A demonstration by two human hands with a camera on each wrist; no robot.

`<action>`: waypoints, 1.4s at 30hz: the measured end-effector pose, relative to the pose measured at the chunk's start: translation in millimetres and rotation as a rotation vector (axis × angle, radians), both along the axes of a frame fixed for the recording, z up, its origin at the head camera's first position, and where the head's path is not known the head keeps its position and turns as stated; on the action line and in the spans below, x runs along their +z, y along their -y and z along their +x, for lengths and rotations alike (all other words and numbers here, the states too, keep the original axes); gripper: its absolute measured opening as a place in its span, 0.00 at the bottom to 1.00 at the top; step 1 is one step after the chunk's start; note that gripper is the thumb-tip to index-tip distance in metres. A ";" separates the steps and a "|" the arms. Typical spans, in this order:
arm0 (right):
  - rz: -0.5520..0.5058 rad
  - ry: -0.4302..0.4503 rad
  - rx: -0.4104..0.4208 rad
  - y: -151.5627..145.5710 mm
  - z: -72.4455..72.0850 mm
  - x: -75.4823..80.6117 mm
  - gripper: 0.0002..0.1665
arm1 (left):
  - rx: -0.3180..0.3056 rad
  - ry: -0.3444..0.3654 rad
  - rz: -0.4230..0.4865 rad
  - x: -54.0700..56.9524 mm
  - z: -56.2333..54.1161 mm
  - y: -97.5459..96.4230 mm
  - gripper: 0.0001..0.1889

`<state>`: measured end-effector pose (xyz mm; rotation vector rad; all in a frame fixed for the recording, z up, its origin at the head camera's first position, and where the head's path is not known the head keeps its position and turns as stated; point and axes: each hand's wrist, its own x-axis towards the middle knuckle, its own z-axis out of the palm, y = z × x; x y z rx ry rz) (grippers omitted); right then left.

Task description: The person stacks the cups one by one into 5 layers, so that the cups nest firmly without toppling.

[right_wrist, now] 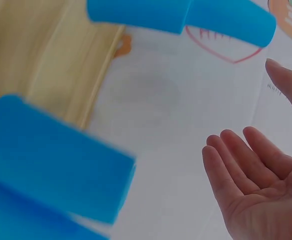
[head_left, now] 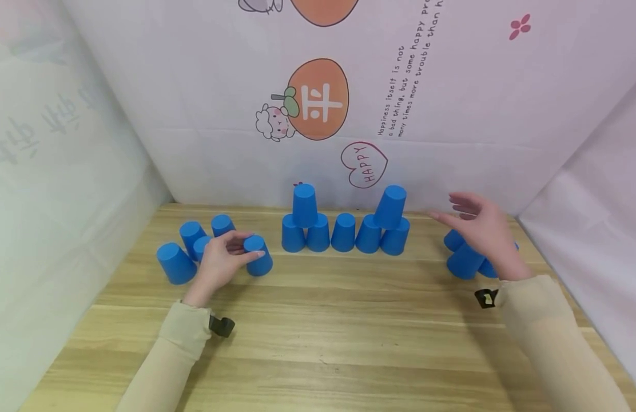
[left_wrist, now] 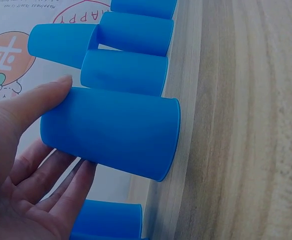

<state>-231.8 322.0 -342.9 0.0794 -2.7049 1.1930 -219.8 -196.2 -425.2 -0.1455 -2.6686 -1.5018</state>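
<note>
My left hand pinches an upside-down blue cup between thumb and fingers, left of the middle row. In the left wrist view the thumb lies on one side of this cup and the fingers on the other. Whether its rim touches the table I cannot tell. Over the right-hand cups, my right hand hovers with thumb and fingers apart, holding nothing. Beneath it, one blue cup stands tilted in view among others partly hidden by the hand and wrist. The right wrist view shows the empty palm.
At the back middle, several upside-down cups form a row, with a left upper cup and a right upper cup on top. More cups stand at the left of the wooden table. A printed white cloth hangs behind.
</note>
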 end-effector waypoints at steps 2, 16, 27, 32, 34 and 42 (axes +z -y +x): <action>0.010 0.004 -0.025 -8.8 5.2 -2.8 0.49 | 0.002 0.003 0.002 0.1 0.5 0.2 0.31; 0.081 0.096 -0.064 -47.6 29.5 -28.3 0.53 | 0.017 -0.002 0.001 0.8 1.6 2.7 0.32; 0.122 0.111 -0.043 -53.2 31.6 -46.0 0.52 | 0.012 -0.045 0.049 -6.1 2.8 -1.5 0.32; 0.156 0.067 -0.034 -53.4 31.3 -53.3 0.46 | 0.020 -0.078 0.051 2.0 9.9 -8.2 0.34; 0.171 0.060 -0.033 -53.5 31.9 -55.0 0.44 | 0.015 -0.099 0.047 8.0 13.0 -12.4 0.34; 0.205 0.049 -0.051 -55.9 33.2 -60.0 0.42 | -0.057 -0.184 0.009 32.4 23.8 -38.1 0.30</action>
